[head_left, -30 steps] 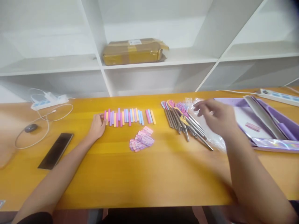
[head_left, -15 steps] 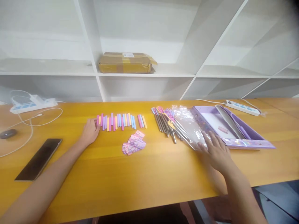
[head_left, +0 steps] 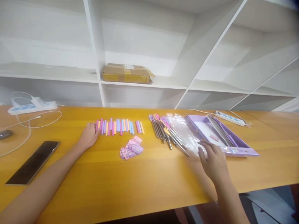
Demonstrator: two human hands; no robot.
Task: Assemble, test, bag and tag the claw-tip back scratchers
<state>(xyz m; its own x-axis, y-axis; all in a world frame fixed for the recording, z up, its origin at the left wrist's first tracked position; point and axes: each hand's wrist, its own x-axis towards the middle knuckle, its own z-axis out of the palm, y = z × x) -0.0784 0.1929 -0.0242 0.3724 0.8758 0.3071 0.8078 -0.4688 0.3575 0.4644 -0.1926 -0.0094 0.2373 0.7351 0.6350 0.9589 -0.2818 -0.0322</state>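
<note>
My left hand [head_left: 88, 136] rests on the table at the left end of a row of short coloured sticks [head_left: 114, 127] in pink, purple, yellow and blue. Its fingertips touch or nearly touch the end stick, and it grips nothing visible. My right hand [head_left: 214, 160] hovers at the near edge of a clear plastic bag [head_left: 184, 129], fingers bent and apart, nothing seen in them. Left of the bag lies a pile of metal-shafted sticks [head_left: 163, 130] with pink, blue and yellow looped tops. Small pink printed cards [head_left: 132, 147] lie in a heap before the row.
A purple open box [head_left: 243, 151] holding a grey flat piece and a small card stands at the right. Power strips [head_left: 230, 118] with cables lie along the back. A dark phone [head_left: 34, 162] is at the left. A taped carton [head_left: 127, 74] sits on the white shelf.
My right hand has pulled back slightly and its fingers have curled from flatter to more bent. My left hand stays by the row. The camera view has tilted a little upward.
</note>
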